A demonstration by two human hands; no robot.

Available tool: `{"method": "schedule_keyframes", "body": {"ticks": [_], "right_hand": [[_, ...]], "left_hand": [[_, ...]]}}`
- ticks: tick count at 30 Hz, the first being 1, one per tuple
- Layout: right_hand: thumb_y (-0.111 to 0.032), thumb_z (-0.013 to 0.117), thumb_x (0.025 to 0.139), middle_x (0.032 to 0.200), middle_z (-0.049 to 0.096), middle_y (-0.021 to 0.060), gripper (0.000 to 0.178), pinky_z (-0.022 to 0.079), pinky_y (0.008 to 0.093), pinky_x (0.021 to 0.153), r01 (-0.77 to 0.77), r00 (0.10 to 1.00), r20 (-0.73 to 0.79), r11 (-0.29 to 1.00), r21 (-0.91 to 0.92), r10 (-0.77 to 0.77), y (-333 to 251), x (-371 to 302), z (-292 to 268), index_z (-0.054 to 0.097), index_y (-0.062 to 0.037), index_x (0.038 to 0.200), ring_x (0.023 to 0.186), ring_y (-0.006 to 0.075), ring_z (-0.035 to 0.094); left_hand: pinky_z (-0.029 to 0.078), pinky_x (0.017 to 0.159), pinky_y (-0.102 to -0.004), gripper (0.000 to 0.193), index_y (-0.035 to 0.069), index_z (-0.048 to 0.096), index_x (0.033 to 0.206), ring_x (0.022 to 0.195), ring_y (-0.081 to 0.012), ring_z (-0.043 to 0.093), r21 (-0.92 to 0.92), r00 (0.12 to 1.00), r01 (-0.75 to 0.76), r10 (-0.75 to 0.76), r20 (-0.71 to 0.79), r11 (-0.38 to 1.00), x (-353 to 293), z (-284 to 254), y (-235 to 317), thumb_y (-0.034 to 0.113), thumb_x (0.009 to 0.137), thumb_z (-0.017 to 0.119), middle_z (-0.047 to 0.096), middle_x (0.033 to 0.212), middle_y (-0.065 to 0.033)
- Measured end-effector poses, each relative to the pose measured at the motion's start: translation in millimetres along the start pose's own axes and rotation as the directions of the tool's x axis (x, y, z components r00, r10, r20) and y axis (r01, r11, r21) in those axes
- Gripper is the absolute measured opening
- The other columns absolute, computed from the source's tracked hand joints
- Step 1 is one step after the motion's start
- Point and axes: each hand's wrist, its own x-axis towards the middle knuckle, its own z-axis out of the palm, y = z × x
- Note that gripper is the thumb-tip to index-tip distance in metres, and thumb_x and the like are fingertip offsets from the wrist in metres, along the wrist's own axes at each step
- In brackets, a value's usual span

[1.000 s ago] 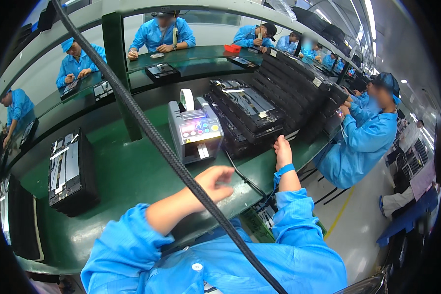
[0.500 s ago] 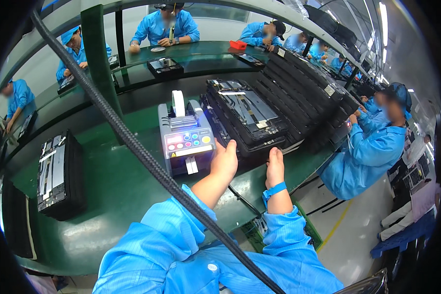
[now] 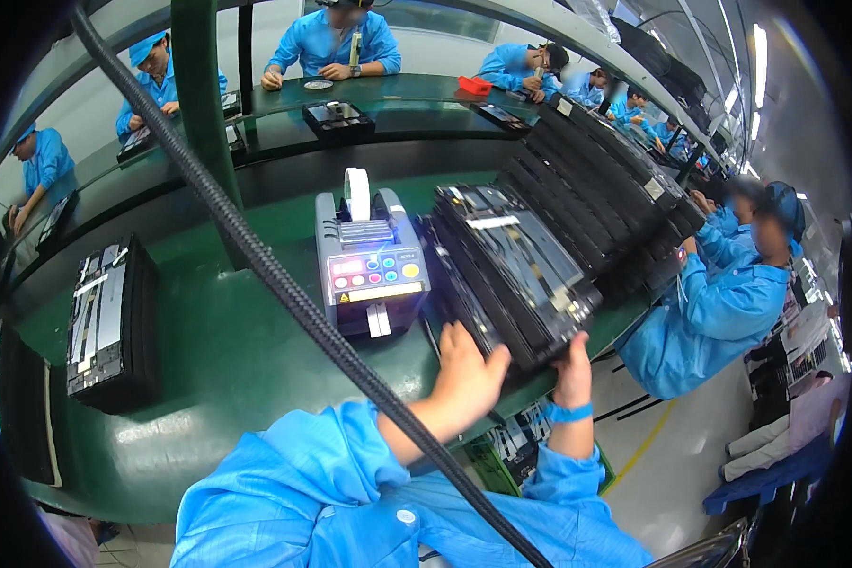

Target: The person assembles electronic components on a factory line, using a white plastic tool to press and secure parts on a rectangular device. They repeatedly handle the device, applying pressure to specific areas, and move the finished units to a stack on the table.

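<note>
A stack of black trays (image 3: 516, 327) lies at the right of the bench, with an opened tablet-like device (image 3: 525, 256) on top showing dark panels and ribbon cables. My left hand (image 3: 469, 374) grips the stack's near left side, thumb and fingers against its edge. At the near right corner my right hand (image 3: 573, 374), with a blue wrist strap, is closed on the same stack; some of its fingers are hidden. Just left of the stack stands a grey tape dispenser (image 3: 374, 265) with lit buttons and a white roll; a short strip sticks out of its front.
Tall piles of black trays (image 3: 587, 189) rise behind the stack. Another tray pile (image 3: 109, 322) stands at the left of the green bench (image 3: 227, 398). A thick black braided cable (image 3: 256, 260) crosses the view. A green crate (image 3: 502, 464) sits below the bench edge; a co-worker (image 3: 729, 293) is at right.
The tray stack has come nearer to me and to the right, and both hands have moved with it. My hands now grip its near end. The view has shifted slightly.
</note>
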Motion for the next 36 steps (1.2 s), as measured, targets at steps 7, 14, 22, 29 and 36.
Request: {"method": "schedule_keyframes", "body": {"ticks": [7,14,22,29,36], "right_hand": [[-0.061,0.031,0.096,0.130,0.055,0.0104,0.072,0.041,0.0385,0.100,0.096,0.991,-0.115,0.965,0.242,-0.069,-15,-38,-37,0.047,-0.0010,0.132,0.118,0.0240,0.053],[-0.039,0.038,0.100,0.117,0.063,0.0133,0.048,0.046,0.0408,0.095,-0.006,0.999,0.041,0.814,0.581,-0.022,-56,-22,-21,0.056,0.0008,0.120,0.106,0.0283,0.061],[-0.051,0.030,0.099,0.117,0.063,0.0148,0.063,0.046,0.0409,0.095,0.090,0.990,0.052,0.865,0.494,-0.132,-36,-29,-42,0.055,0.0026,0.121,0.105,0.0288,0.061],[-0.061,0.031,0.095,0.115,0.063,0.0159,0.072,0.050,0.0424,0.089,-0.378,0.922,0.279,0.768,0.516,0.267,-34,13,-36,0.054,0.0012,0.122,0.102,0.0295,0.062],[-0.061,0.032,0.095,0.115,0.063,0.0162,0.071,0.051,0.0427,0.089,-0.343,0.930,0.290,0.818,0.462,0.226,-54,9,-30,0.054,0.0010,0.122,0.102,0.0296,0.062]], "left_hand": [[0.025,0.112,-0.0457,0.083,-0.019,0.022,0.133,0.134,-0.0501,0.023,0.082,0.970,0.109,-0.124,0.210,0.991,-63,-6,24,0.032,0.082,0.063,0.024,0.138,-0.0405],[0.014,0.116,-0.0429,0.092,-0.018,0.010,0.140,0.140,-0.0462,0.010,-0.111,0.998,0.036,-0.031,0.048,0.993,-26,-13,23,0.043,0.089,0.057,0.012,0.147,-0.0373],[0.007,0.115,-0.0499,0.093,-0.016,0.001,0.142,0.142,-0.0462,-0.001,-0.115,0.999,0.023,-0.017,0.049,0.993,-16,-1,12,0.056,0.095,0.037,0.001,0.149,-0.0379],[0.008,0.115,-0.0487,0.088,-0.016,0.007,0.141,0.141,-0.0492,0.002,-0.196,0.978,0.207,-0.208,0.012,0.959,-11,11,6,0.055,0.096,0.033,0.005,0.147,-0.0400],[0.009,0.116,-0.0470,0.100,-0.020,0.011,0.139,0.140,-0.0504,0.006,-0.258,0.991,0.105,-0.122,-0.052,0.960,-17,6,11,0.057,0.088,0.049,0.008,0.145,-0.0431]]}}
